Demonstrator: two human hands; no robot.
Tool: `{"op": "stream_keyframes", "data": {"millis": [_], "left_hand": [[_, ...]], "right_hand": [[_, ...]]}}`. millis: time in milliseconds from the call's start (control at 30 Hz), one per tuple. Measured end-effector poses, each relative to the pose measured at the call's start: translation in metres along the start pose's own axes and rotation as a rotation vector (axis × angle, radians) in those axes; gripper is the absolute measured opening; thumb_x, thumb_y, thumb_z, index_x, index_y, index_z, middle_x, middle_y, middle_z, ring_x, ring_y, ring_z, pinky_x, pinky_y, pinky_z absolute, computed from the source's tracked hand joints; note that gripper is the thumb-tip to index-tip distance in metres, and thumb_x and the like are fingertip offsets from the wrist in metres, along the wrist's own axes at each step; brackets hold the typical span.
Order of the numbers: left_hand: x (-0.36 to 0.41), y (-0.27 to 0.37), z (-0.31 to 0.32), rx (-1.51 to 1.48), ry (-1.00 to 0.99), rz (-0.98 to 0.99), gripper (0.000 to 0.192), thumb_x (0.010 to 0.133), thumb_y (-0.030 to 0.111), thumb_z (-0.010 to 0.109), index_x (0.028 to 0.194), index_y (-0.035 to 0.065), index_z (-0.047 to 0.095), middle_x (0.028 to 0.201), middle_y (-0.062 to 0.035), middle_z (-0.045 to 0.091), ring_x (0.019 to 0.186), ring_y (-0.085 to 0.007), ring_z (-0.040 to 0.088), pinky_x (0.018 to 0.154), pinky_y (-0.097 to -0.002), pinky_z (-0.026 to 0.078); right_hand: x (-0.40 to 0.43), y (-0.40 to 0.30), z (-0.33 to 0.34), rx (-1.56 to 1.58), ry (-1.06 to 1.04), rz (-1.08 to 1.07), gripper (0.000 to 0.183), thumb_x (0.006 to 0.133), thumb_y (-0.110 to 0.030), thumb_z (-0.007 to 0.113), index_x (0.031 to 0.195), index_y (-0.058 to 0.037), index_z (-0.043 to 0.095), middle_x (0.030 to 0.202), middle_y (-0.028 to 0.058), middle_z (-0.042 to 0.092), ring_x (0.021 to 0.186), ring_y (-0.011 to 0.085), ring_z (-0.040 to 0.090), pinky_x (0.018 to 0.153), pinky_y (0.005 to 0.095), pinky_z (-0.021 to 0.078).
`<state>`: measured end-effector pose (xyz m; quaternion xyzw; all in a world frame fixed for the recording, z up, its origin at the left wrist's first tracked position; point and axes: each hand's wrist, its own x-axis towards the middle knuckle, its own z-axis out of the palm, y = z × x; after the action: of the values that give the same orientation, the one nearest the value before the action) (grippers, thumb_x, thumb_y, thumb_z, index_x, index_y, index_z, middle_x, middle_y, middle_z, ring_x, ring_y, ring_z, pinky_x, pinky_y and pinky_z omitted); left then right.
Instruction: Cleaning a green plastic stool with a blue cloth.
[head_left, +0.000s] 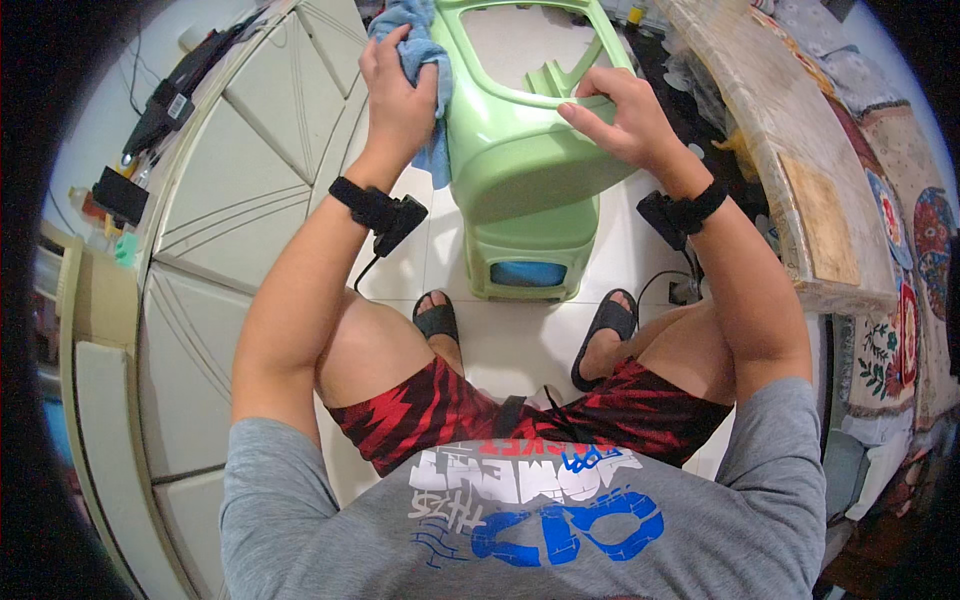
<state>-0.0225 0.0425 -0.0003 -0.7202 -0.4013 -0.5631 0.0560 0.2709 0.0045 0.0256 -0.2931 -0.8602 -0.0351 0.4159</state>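
In front of me is a light-green moulded plastic furniture piece (495, 124), perhaps a stool or chair, with a large rounded opening facing up. My left hand (397, 101) presses a blue cloth (424, 49) against its left side, and the cloth's tail hangs below the palm. With my right hand (622, 116) I grip the near right rim of the opening, thumb on the outside and fingers curled over the edge. Below it is another green plastic part (532, 232), with something blue (527, 273) visible through a small slot. Whether the two parts are joined I cannot tell.
White furniture with grooved panels (240, 157) runs along the left. A table with a plastic-wrapped top (750, 112) lies to the right, bearing a thin wooden board (817, 217). Patterned textiles (885, 352) are beyond it. A black cable (652, 279) crosses the tiled floor (510, 330).
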Motion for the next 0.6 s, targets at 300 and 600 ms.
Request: {"op": "stream_keyframes", "data": {"millis": [300,600], "left_hand": [[-0.030,0.009,0.032,-0.237,-0.068,-0.293,0.051,0.101,0.017,0.044,0.143,-0.0080,0.030,0.141,-0.0345,0.039,0.134,-0.0461,0.038,0.114,-0.0456,0.030],[-0.034,0.048,0.025,-0.148,-0.190,-0.161,0.066,0.098,0.023,0.048,0.146,-0.0112,0.019,0.139,-0.0401,0.030,0.128,-0.0523,0.037,0.115,-0.0488,0.026]], "right_hand": [[-0.002,0.002,-0.002,-0.002,0.013,0.101,0.045,0.088,-0.046,0.068,0.082,-0.0008,0.064,0.078,0.0194,0.065,0.074,0.0363,0.062,0.070,0.0423,0.0479],[-0.005,0.007,0.001,-0.119,0.221,0.115,0.028,0.095,-0.027,0.058,0.090,-0.0011,0.069,0.086,0.0206,0.068,0.082,0.0402,0.065,0.077,0.0447,0.0508]]}}
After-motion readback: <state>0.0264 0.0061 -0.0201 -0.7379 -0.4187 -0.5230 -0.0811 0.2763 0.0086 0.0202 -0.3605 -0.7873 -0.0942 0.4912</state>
